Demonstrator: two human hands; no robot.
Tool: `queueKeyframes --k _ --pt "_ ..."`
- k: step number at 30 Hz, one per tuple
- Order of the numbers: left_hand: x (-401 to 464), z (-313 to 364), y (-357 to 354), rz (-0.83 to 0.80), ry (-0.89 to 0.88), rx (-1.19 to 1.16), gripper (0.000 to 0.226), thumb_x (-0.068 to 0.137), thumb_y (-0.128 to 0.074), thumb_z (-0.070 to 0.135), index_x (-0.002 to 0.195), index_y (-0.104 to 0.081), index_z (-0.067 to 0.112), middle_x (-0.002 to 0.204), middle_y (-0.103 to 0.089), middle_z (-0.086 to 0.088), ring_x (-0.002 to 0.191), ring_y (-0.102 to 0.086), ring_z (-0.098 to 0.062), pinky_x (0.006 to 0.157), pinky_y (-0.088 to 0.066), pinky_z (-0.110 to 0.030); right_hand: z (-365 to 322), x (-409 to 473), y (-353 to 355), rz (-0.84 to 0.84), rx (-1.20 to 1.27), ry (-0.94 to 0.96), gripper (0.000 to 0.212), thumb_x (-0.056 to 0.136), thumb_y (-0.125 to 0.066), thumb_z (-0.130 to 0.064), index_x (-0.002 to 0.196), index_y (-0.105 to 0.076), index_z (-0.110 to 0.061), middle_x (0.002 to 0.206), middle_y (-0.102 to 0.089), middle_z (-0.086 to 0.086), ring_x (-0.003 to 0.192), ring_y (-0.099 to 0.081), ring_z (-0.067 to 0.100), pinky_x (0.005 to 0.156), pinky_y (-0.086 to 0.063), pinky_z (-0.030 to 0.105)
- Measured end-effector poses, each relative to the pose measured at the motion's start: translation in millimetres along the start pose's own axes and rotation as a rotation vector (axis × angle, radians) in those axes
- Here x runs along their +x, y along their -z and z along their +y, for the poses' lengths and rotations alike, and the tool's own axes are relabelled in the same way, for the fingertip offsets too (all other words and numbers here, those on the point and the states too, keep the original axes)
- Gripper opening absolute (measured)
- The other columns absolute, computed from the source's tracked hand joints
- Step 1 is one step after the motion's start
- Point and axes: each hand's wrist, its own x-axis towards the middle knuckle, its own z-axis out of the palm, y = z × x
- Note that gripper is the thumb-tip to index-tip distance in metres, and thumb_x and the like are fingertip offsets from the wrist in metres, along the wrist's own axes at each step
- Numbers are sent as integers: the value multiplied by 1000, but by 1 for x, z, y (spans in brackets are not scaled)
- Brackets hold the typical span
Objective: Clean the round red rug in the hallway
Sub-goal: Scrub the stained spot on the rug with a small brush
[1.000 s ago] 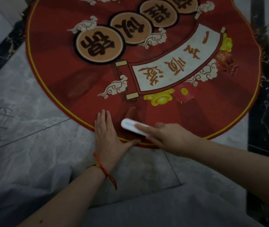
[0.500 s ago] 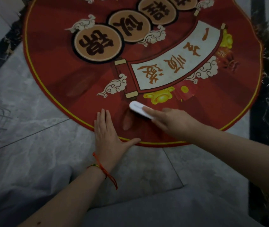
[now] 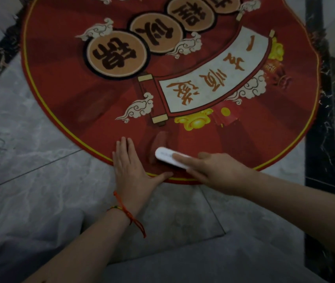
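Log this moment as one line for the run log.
left hand: flat on red rug edge | right hand: holds white brush on rug

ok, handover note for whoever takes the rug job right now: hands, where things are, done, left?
Left hand: flat, fingers straight, pressing the near edge of the red rug to the floor.
Right hand: grips a white brush, index finger along its top, head on the pile near the rim.
Done: one lighter brushed streak just beyond the brush.
Left: most of the rug shows no brush marks; keep the edge pinned and work outward.
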Motion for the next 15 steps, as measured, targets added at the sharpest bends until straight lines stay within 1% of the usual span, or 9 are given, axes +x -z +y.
queueKeyframes --k 2,4,6,8,9,10,12,15 --pt "0 1 0 2 5 4 140 48 -49 91 149 -13 2 157 -11 -14 146 -3 -27 118 0 -40 19 17 5 32 -27 -109 51 100 -28 -45 147 -8 -47 97 -51 6 83 -56 25 65 -36 29" --pt "1 1 0 12 0 15 139 49 -46 92 149 -13 1 157 -12 -15 146 -4 -27 117 0 -39 32 27 9 61 11 -185 51 100 -28 -44 147 -11 -46 92 -48 5 86 -57 28 65 -35 30" --pt "1 1 0 6 -4 13 140 48 -47 93 149 -13 2 157 -12 -15 146 -4 -28 117 1 -39 24 17 7 61 13 -155 51 100 -28 -44 147 -10 -46 92 -47 5 84 -58 28 65 -36 29" --pt "1 2 0 5 0 2 140 48 -51 90 149 -13 2 157 -11 -15 146 -4 -28 117 1 -39 4 -3 -1 0 8 -52 52 100 -26 -44 147 -6 -46 97 -50 6 82 -57 25 65 -38 28" --pt "1 3 0 9 2 3 139 48 -51 90 149 -13 1 157 -11 -16 146 -4 -28 117 2 -40 0 -8 -3 -24 12 -23 52 100 -25 -44 147 -5 -47 98 -50 5 81 -56 24 65 -38 28" --pt "1 3 0 12 2 7 140 48 -50 90 149 -14 1 157 -12 -17 146 -5 -29 117 2 -41 1 -7 -2 -14 1 -21 52 100 -25 -45 147 -4 -47 99 -50 5 81 -56 23 64 -38 28" --pt "1 4 -1 12 9 6 139 48 -48 91 149 -15 1 157 -12 -17 146 -4 -30 117 2 -41 18 9 2 30 -30 -95 51 100 -27 -45 147 -8 -48 94 -49 4 82 -57 24 63 -35 27" --pt "2 5 -1 22 3 3 140 48 -50 92 149 -15 2 157 -11 -17 146 -3 -29 117 4 -40 31 22 8 71 9 -178 51 100 -30 -44 147 -11 -47 89 -45 2 82 -57 25 62 -34 29"
